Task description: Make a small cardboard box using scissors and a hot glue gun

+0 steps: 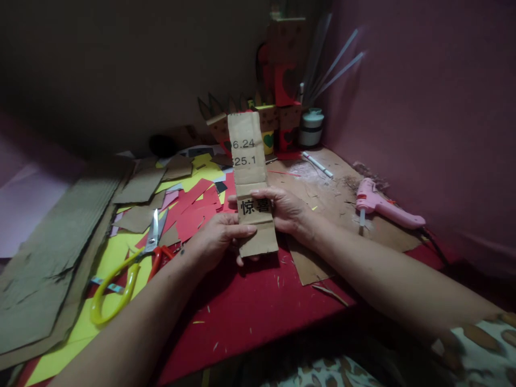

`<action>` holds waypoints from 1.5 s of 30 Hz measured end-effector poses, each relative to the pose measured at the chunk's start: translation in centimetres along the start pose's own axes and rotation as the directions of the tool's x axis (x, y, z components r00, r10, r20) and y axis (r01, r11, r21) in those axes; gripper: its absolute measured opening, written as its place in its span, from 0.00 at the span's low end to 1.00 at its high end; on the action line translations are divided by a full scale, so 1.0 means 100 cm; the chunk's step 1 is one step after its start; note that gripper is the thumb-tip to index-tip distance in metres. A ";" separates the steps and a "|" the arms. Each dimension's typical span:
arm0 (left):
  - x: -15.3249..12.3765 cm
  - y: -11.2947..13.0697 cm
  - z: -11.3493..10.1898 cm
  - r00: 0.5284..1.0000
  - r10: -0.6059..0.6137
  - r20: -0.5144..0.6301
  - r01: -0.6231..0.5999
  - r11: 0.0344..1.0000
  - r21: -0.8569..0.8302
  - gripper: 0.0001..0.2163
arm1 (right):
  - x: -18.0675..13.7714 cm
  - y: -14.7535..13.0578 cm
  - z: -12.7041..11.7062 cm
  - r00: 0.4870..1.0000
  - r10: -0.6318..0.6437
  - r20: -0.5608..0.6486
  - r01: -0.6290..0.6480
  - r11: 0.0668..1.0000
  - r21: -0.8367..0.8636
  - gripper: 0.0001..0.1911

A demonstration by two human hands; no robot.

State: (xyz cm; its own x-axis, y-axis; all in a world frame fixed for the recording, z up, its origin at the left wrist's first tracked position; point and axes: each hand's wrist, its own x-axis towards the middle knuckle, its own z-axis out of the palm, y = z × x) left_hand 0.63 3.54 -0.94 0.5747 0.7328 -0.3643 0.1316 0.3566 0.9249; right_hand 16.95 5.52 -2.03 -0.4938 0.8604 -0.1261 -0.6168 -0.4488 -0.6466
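Observation:
A long brown cardboard strip (249, 174) stands tilted up between my hands, with printed numbers near its top, dark printed characters lower down and creases across it. My left hand (226, 236) grips its lower left edge, thumb on the front and fingers behind. On the right edge, around mid-height, my right hand (284, 209) holds it with the thumb across the front. Left of my left hand lie yellow-handled scissors (129, 274), blades pointing away, beside a red-handled pair (159, 260) partly hidden by my forearm.
Red paper pieces (197, 212) and cardboard scraps (141, 183) cover the left side, near large cardboard sheets (44, 258). A pink glue gun (382, 207) rests at right, with a white marker (318, 165) farther back. Decorated cardboard holders (288, 115) and a lidded jar (311, 129) stand behind.

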 end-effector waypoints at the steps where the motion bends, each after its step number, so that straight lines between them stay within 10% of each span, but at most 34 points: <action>1: 0.000 0.001 0.000 1.000 -0.006 0.010 0.006 1.000 0.000 0.09 | -0.001 0.000 0.001 0.998 0.057 0.020 -0.057 0.998 0.016 0.11; 9: -0.003 0.004 0.004 0.998 0.011 -0.054 -0.010 1.000 0.014 0.11 | -0.006 -0.004 0.012 0.989 0.114 -0.089 -0.108 0.992 0.070 0.14; 12: -0.009 0.006 0.010 0.963 0.156 -0.218 -0.093 0.958 0.272 0.14 | -0.006 -0.008 0.012 0.982 0.064 -0.178 -0.054 0.997 0.060 0.12; 15: -0.020 0.008 0.018 0.788 0.550 -0.276 -0.191 0.646 0.739 0.17 | -0.004 -0.012 0.010 0.980 0.014 -0.200 -0.002 0.998 0.062 0.13; 18: -0.028 0.006 0.023 0.616 0.788 0.000 -0.295 0.230 0.927 0.18 | -0.002 -0.014 0.009 0.978 0.010 -0.207 0.006 0.997 0.074 0.15; 23: -0.021 -0.008 0.023 0.583 0.744 0.327 -0.379 -0.107 0.919 0.04 | -0.004 -0.013 0.014 0.970 0.093 -0.226 -0.077 0.994 0.080 0.13; 45: -0.013 -0.019 0.024 0.602 0.687 0.407 -0.485 -0.090 0.870 0.06 | -0.002 -0.005 0.006 0.970 0.163 -0.183 -0.141 0.982 0.127 0.10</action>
State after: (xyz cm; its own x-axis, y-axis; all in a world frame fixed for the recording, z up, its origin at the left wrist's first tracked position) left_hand 1.57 0.56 -1.99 0.7654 0.4500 0.4600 0.4115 -0.8919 0.1877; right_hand 16.99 5.39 -1.22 -0.4672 0.8054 -0.3647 -0.6141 -0.5924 -0.5215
